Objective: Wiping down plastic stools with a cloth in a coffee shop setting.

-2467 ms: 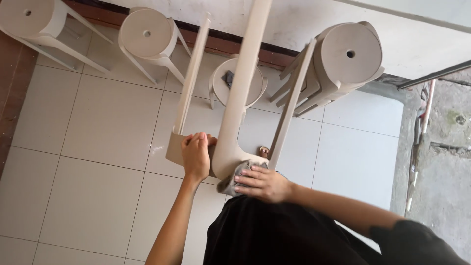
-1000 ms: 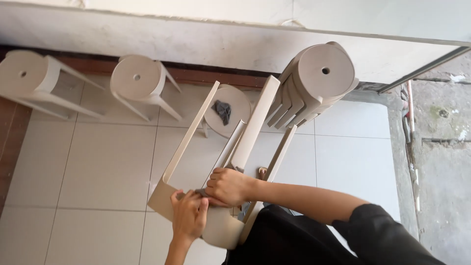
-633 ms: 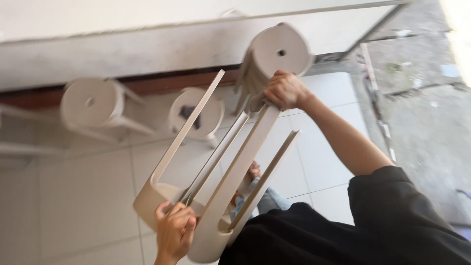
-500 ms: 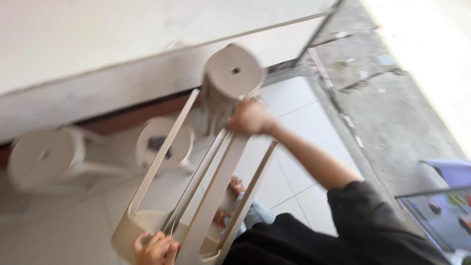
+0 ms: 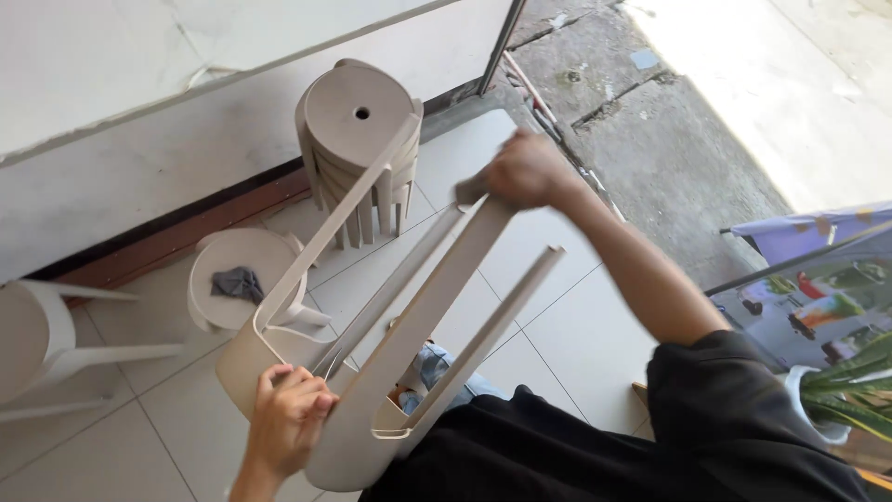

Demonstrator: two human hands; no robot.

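Here, a person holds one beige plastic stool (image 5: pixel 372 409) turned on its side, seat end low by their lap and legs pointing up and away. Four legs can be counted on it. The left hand (image 5: pixel 288 423) is closed over the rim of the seat at the lower left, fingers curled onto the edge. The right hand (image 5: pixel 520 172), somewhat blurred, is at the far end of one leg, closed around its tip or around a small grey thing pressed there; which of the two cannot be told.

Beyond the held stool stand more of the same kind. One stack of stools (image 5: pixel 358 149) sits upright by the white wall (image 5: pixel 139 121); several seats are nested in it, but the exact number is not clear. One single stool (image 5: pixel 237 279) stands just left of the stack, with one crumpled grey cloth (image 5: pixel 237 284) lying on its round seat. One further stool (image 5: pixel 42 349) lies tipped at the left edge, partly cut off.

All rest on a white tiled floor (image 5: pixel 576 325). To the right the tiles give way to rough concrete ground (image 5: pixel 688 121). At the lower right edge, one potted plant (image 5: pixel 850 400) shows green leaves.
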